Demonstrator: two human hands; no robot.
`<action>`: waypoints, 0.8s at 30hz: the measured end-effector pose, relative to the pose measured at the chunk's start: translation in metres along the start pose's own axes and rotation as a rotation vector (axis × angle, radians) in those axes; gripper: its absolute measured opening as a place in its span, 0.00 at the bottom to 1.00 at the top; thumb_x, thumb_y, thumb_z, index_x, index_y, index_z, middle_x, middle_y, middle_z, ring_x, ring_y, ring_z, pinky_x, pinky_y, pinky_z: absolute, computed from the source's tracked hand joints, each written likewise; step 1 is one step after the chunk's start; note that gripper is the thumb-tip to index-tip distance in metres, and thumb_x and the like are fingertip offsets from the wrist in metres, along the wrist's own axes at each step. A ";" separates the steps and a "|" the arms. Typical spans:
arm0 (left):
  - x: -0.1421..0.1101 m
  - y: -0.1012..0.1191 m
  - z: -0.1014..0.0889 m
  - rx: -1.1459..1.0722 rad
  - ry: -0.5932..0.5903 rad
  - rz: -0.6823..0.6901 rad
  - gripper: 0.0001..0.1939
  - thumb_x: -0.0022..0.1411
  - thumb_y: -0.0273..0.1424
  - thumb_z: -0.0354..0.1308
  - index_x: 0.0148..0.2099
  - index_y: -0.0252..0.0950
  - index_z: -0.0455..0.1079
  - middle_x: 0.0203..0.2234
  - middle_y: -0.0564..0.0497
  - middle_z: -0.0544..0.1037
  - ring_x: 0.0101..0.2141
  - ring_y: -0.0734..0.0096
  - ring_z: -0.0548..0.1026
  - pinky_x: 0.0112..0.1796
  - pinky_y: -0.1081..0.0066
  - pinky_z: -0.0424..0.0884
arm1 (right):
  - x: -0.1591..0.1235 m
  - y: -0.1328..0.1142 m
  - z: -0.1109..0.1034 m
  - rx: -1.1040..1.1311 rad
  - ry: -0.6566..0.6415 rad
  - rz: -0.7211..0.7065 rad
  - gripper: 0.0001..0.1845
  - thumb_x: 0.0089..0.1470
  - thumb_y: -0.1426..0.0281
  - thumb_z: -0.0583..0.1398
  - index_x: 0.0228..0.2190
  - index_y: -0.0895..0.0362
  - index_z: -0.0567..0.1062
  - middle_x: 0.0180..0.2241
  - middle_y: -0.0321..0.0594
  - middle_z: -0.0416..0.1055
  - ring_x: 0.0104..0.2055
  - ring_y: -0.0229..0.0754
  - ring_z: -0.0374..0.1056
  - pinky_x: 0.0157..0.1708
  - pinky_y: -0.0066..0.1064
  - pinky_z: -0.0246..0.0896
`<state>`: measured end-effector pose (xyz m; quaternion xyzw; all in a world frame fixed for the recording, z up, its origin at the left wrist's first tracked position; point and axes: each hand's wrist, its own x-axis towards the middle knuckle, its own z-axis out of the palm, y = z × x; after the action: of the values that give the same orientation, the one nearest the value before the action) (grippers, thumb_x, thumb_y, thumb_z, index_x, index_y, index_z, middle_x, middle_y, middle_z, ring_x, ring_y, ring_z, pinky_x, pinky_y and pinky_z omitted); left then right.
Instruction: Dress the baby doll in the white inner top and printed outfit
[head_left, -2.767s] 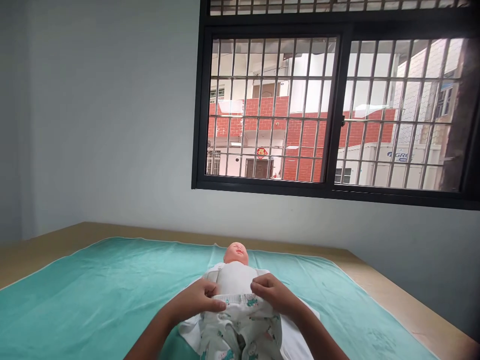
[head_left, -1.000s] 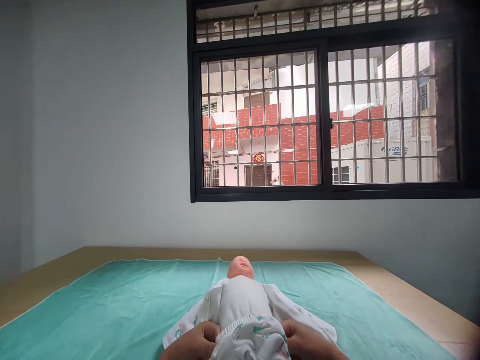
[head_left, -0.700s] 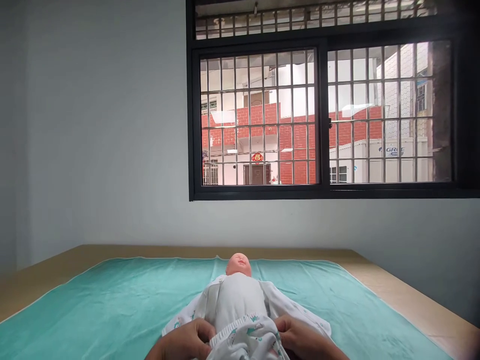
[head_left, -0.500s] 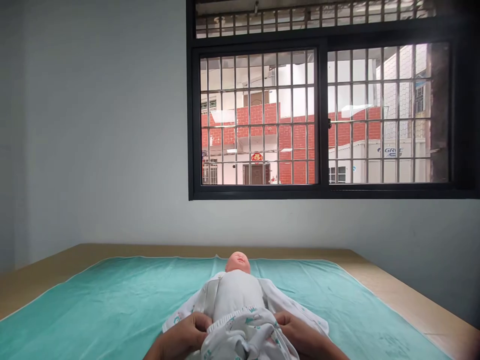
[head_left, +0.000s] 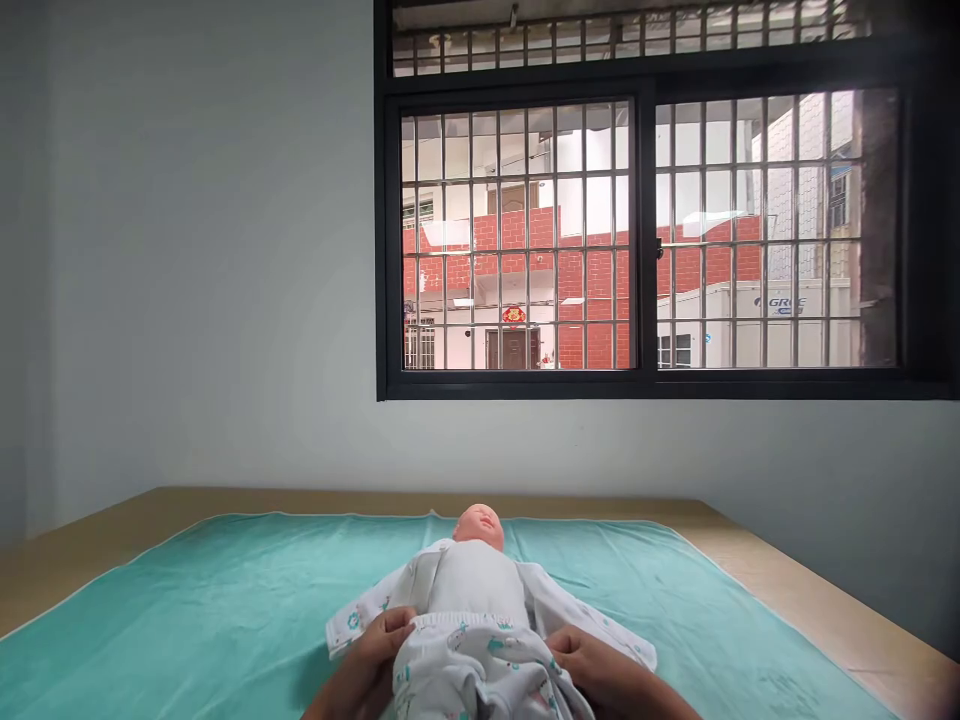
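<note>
A baby doll (head_left: 480, 528) lies on its back with its head toward the wall. It wears a white long-sleeved top (head_left: 592, 615) with a small coloured print, and a plain white front shows over its belly. Printed white pants (head_left: 472, 665) with a gathered waistband cover its lower body. At the left end of the waistband, my left hand (head_left: 382, 640) is closed, pinching the fabric. My right hand (head_left: 581, 660) grips the pants at their right side, lower than the left. The doll's legs and feet are out of sight.
A turquoise cloth (head_left: 247, 590) with a pale edge is spread under the doll. It lies on a wooden table (head_left: 795, 580) that meets a grey-white wall (head_left: 225, 300). Above the table is a dark-framed window (head_left: 517, 385) with metal bars.
The left side of the waistband has come up toward the doll's chest with my left hand, so the band now lies more level. My right hand has barely moved; the doll's head has shifted slightly right.
</note>
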<state>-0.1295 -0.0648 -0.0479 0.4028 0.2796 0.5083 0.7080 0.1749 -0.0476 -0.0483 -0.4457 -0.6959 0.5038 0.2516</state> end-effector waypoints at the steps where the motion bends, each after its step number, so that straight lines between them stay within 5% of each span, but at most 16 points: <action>1: -0.001 0.002 0.002 -0.005 0.012 0.013 0.21 0.38 0.38 0.75 0.23 0.34 0.66 0.20 0.56 0.65 0.23 0.79 0.62 0.26 0.76 0.58 | -0.001 -0.003 0.000 0.009 -0.022 0.017 0.21 0.49 0.59 0.60 0.14 0.57 0.62 0.15 0.29 0.47 0.18 0.30 0.39 0.19 0.28 0.31; 8: 0.011 -0.003 -0.004 0.061 0.082 0.107 0.21 0.42 0.41 0.73 0.23 0.33 0.67 0.21 0.56 0.68 0.23 0.79 0.64 0.27 0.76 0.60 | -0.003 -0.003 -0.008 0.077 -0.109 -0.031 0.18 0.39 0.58 0.66 0.19 0.58 0.67 0.18 0.29 0.53 0.21 0.30 0.45 0.22 0.26 0.38; 12: 0.026 -0.009 -0.014 0.218 0.138 0.183 0.25 0.38 0.47 0.73 0.21 0.33 0.67 0.45 0.43 0.76 0.41 0.61 0.74 0.44 0.66 0.68 | 0.010 0.010 -0.007 -0.005 0.075 -0.064 0.13 0.40 0.63 0.64 0.22 0.57 0.68 0.20 0.28 0.56 0.23 0.32 0.49 0.23 0.26 0.42; 16: 0.029 -0.005 -0.014 0.425 0.128 0.201 0.28 0.37 0.55 0.70 0.21 0.35 0.67 0.56 0.37 0.70 0.57 0.46 0.66 0.58 0.58 0.58 | 0.020 0.013 -0.001 -0.184 0.277 -0.167 0.08 0.46 0.66 0.61 0.23 0.57 0.68 0.23 0.32 0.63 0.28 0.36 0.55 0.27 0.28 0.48; 20: 0.028 -0.002 -0.007 0.561 0.162 0.214 0.28 0.43 0.59 0.64 0.24 0.36 0.69 0.49 0.39 0.76 0.51 0.50 0.70 0.54 0.59 0.62 | 0.027 0.014 0.009 -0.184 0.413 -0.324 0.02 0.45 0.71 0.56 0.24 0.56 0.66 0.43 0.40 0.71 0.34 0.39 0.60 0.33 0.31 0.54; 24: 0.032 -0.008 -0.005 0.597 0.299 0.229 0.31 0.41 0.63 0.60 0.25 0.37 0.67 0.27 0.50 0.76 0.33 0.62 0.72 0.36 0.66 0.68 | 0.035 0.019 0.017 -0.008 0.432 -0.272 0.05 0.43 0.68 0.57 0.25 0.55 0.65 0.56 0.42 0.65 0.34 0.41 0.63 0.35 0.33 0.58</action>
<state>-0.1192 -0.0339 -0.0575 0.5420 0.4695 0.5335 0.4485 0.1519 -0.0232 -0.0751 -0.4464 -0.6816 0.3556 0.4580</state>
